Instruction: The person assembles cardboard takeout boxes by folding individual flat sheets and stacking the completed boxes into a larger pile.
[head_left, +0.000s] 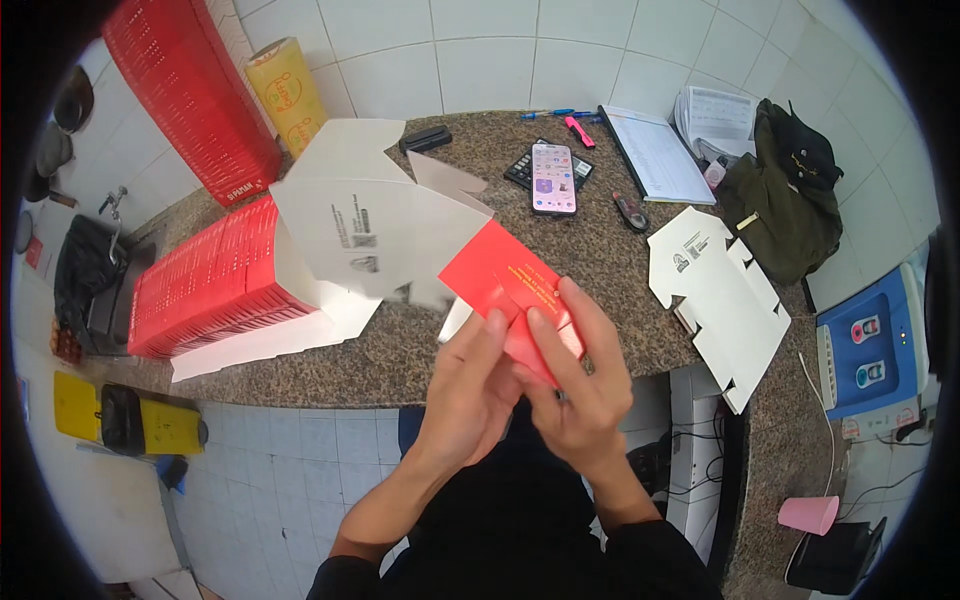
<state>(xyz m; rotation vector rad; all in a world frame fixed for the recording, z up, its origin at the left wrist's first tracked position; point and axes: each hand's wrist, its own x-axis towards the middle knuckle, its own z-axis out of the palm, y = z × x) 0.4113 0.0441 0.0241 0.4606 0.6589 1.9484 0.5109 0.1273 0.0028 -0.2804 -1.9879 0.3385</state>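
Observation:
A partly folded cardboard box blank (490, 265), red on one face and white with dark print on the other, is held up over the counter's front edge. My left hand (465, 395) is closed on its near red end, thumb on top. My right hand (580, 385) grips the same end from the right, its thumb and index finger pressed on the red flaps. The blank's wide white part reaches away to the left and is slightly blurred. To the left of it lies a row of stacked red folded boxes (215, 280) with white flaps. A flat white blank (720, 300) rests on the right.
A tall red box stack (195, 90) and a yellow roll (285, 90) stand at the back left. On the granite counter (600, 250) are a lit phone (554, 180), a box cutter (630, 212), a clipboard (655, 155) and a green bag (775, 200). A pink cup (808, 514) stands far right.

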